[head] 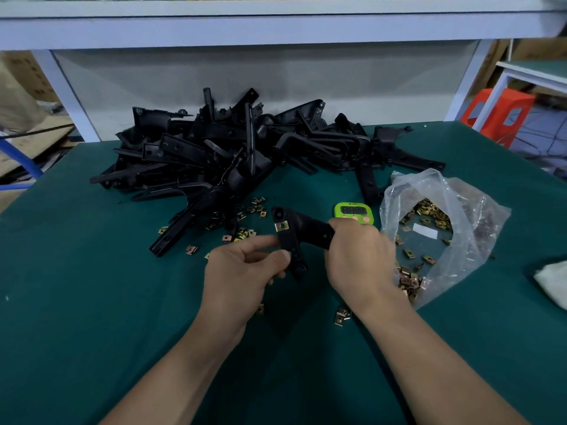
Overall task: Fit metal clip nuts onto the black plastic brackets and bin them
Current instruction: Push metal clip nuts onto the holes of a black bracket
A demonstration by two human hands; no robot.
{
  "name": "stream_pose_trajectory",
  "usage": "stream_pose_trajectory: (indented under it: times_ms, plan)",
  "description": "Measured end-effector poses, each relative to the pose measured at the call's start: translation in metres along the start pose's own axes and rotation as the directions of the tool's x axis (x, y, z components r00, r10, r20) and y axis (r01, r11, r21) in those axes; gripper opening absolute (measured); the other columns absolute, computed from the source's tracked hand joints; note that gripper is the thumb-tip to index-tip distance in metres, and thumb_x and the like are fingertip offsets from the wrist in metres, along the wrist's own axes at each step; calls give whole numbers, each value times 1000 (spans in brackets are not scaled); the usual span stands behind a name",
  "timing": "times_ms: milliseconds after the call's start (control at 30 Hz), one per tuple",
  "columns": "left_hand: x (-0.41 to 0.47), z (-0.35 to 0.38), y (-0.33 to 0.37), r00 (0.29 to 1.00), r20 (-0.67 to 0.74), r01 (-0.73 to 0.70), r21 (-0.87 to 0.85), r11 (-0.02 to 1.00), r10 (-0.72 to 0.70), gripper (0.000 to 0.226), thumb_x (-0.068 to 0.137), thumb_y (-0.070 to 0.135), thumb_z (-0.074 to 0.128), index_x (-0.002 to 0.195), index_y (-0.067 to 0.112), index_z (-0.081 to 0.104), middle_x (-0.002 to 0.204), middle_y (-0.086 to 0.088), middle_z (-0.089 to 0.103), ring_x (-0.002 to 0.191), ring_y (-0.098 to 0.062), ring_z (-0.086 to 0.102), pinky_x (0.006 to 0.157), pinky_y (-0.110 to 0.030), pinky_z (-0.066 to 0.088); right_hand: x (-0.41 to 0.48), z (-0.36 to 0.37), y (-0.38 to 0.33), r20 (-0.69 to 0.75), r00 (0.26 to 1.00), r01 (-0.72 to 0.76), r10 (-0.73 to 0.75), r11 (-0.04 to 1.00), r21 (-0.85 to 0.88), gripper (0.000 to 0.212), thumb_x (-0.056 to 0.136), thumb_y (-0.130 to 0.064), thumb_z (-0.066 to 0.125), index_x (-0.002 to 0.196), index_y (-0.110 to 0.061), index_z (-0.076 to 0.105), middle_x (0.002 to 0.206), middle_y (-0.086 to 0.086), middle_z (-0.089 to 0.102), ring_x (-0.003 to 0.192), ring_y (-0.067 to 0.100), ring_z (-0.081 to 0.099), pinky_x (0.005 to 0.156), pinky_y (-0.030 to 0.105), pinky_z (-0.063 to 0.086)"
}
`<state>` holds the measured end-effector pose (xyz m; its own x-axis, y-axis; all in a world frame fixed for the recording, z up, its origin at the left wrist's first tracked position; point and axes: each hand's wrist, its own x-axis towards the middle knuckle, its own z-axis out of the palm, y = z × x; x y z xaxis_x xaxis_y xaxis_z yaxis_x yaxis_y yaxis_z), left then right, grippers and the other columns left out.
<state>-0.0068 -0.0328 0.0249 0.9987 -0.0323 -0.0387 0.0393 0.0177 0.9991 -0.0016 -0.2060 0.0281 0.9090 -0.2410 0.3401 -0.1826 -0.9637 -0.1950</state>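
Head view: black bracket held just above the green table, between both hands.
Fitted part: one clip nut sits on the bracket's upper arm.
Left grip: left hand curls round the bracket's lower end.
Right grip: right hand clasps its side arm.
Behind: bracket pile, loose clip nuts at its front.
Right side: green timer; plastic bag holding more nuts.

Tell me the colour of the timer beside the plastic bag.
The timer is lime green; head view.

The right hand hides part of the timer, whose digits are blurred; a white cloth runs off the right edge.
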Motion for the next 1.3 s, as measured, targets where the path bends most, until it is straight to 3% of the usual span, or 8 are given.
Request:
stream_pose_trajectory:
  times_ms: [133,300,367,467,567,700,1100,1300]
  plan:
    - [-1,-3,-1,996,-31,-74,197,978,81,29,86,19,80,108,37,74,70,5,76,55,0,63,56,-13,48,-1,1,-2,-22,1000,3,-4,1000,-6,18,85,-8,59,84,-26,60,65,-5,50,63,24,50,54,29,27]
    - [-6,4,0,985,-34,-137,444,885,169,20,85,44,74,98,50,60,75,32,71,71,13,65,65,-6,45,-1,6,-3,27,996,-84,84,996,24,19,86,-11,61,77,-26,52,58,-8,34,59,23,41,54,30,27]
    - [-7,10,-2,984,-30,-137,497,857,175,13,86,49,70,86,36,67,70,24,71,71,7,65,61,-7,43,-2,8,-5,38,994,-103,101,994,46,20,87,-12,61,76,-26,52,58,-9,34,55,21,38,53,30,26]
    - [-7,14,-9,978,-46,-150,522,840,204,35,87,51,69,67,22,67,60,11,67,60,-6,63,56,-20,46,-3,9,-6,39,994,-107,104,992,67,21,87,-14,62,74,-26,51,57,-10,35,49,14,28,49,30,20]
    - [-4,12,-11,974,-65,-144,559,816,217,46,88,54,67,61,18,64,54,7,63,53,-10,59,50,-25,45,-4,9,-8,45,994,-105,102,992,71,23,88,-14,61,73,-26,48,58,-9,37,55,19,38,53,30,27]
    - [-6,13,-11,965,-84,-120,703,701,249,58,89,64,58,52,21,49,43,7,51,44,-8,52,49,-29,41,-5,10,-8,48,995,-93,90,993,70,30,88,-13,62,69,-26,42,59,-9,38,59,22,43,55,31,30]
    - [-7,16,-15,959,-71,-127,757,641,274,54,97,48,57,52,20,47,42,7,48,41,-12,49,50,-29,38,-8,15,-12,28,1000,-14,12,998,63,25,84,-9,60,73,-25,45,58,-8,38,57,23,42,53,31,29]
    - [-8,17,-13,949,-61,-131,815,565,309,55,94,62,43,55,23,49,49,8,52,50,-14,53,56,-33,44,-5,15,-7,42,998,-55,50,993,109,25,86,-16,64,73,-25,44,62,-7,40,62,24,43,58,32,32]
